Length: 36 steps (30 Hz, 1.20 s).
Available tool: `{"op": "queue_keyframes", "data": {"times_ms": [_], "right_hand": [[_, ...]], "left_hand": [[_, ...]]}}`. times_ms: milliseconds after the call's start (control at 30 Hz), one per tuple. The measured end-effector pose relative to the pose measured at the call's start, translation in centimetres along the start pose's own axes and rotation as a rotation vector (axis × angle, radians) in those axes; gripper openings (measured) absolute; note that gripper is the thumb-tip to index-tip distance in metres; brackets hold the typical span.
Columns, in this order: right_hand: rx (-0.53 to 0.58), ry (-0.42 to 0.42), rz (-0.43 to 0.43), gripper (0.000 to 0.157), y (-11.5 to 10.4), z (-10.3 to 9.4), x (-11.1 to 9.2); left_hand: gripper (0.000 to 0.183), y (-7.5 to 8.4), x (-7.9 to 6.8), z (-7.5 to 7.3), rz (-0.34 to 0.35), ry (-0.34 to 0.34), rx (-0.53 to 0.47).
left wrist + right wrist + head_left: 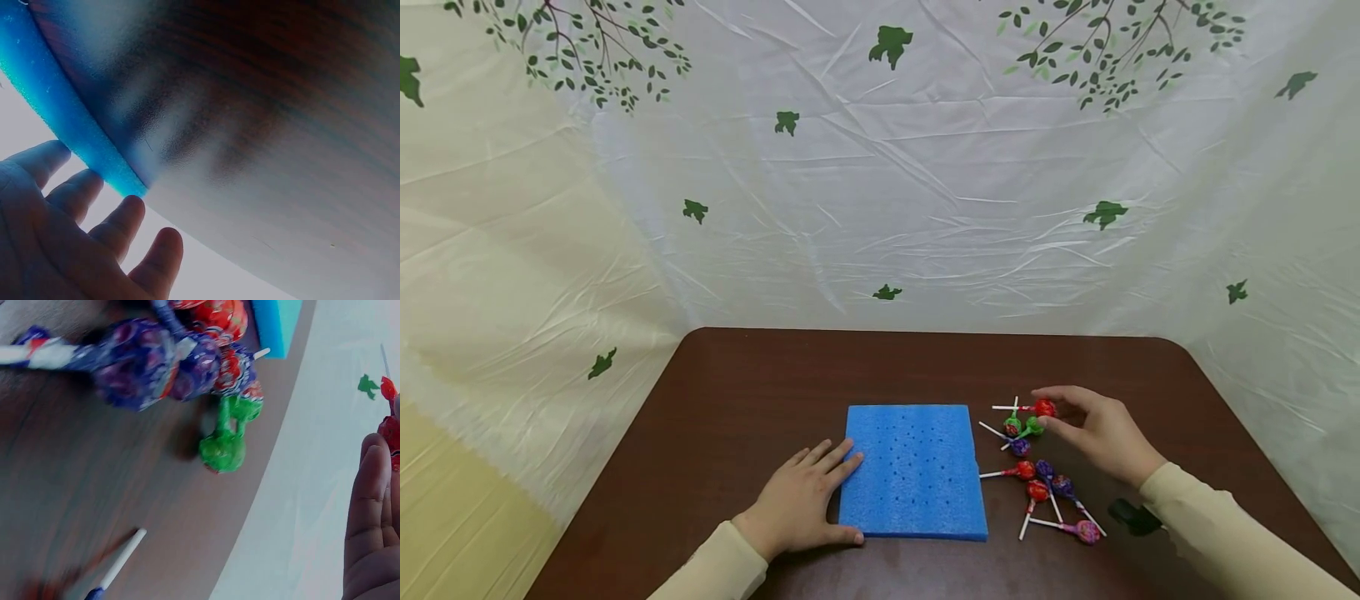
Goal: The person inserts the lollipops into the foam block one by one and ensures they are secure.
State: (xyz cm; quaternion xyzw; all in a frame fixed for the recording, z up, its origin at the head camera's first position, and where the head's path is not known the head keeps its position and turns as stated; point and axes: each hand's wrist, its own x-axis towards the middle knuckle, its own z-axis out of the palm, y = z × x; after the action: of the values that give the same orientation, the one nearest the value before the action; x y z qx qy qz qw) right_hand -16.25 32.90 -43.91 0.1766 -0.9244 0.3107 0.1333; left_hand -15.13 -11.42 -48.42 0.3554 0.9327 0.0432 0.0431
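Observation:
My left hand (808,500) lies spread at the left edge of a blue foam block (913,525), fingertips and thumb right at its side. The block's top has many small holes. My right hand (1101,433) pinches the wrapped head of a red lollipop (1043,408), whose white stick points left. In the right wrist view, that red lollipop (389,434) shows between the fingers at the right edge. Just under the hand lie green lollipops (1032,427) and a purple lollipop (1020,447). The left wrist view shows the left fingers along the foam's blue side (94,137).
Nearer the front of the brown table (760,375) lies a loose group of lollipops: red lollipops (1037,490), purple lollipops (1062,486) and a pink lollipop (1087,532). A small black object (1133,517) is by the right sleeve. A leaf-printed white curtain (820,233) hangs behind the table.

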Motion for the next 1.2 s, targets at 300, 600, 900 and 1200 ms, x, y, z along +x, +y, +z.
{"op": "queue_keyframes", "data": {"times_ms": [300, 600, 900, 1200], "right_hand": [[0.066, 0.014, 0.008, 0.029, -1.1, 0.3, 1.1], [0.123, -0.023, -0.019, 0.036, -2.6, 1.3, 3.0], [0.137, -0.079, -0.018, 0.034, -4.3, 3.1, 5.0], [0.208, -0.129, -0.039, 0.029, -6.0, 5.4, 7.2]], "left_hand": [[0.101, 0.0, 0.0, -0.3, 0.003, -0.004, -0.011], [0.100, 0.1, 0.0, -0.8, -0.002, -0.010, -0.016], [0.101, -0.1, 0.1, -0.5, 0.001, -0.014, -0.023], [0.101, 0.1, 0.1, -0.6, -0.018, -0.014, -0.020]]}}
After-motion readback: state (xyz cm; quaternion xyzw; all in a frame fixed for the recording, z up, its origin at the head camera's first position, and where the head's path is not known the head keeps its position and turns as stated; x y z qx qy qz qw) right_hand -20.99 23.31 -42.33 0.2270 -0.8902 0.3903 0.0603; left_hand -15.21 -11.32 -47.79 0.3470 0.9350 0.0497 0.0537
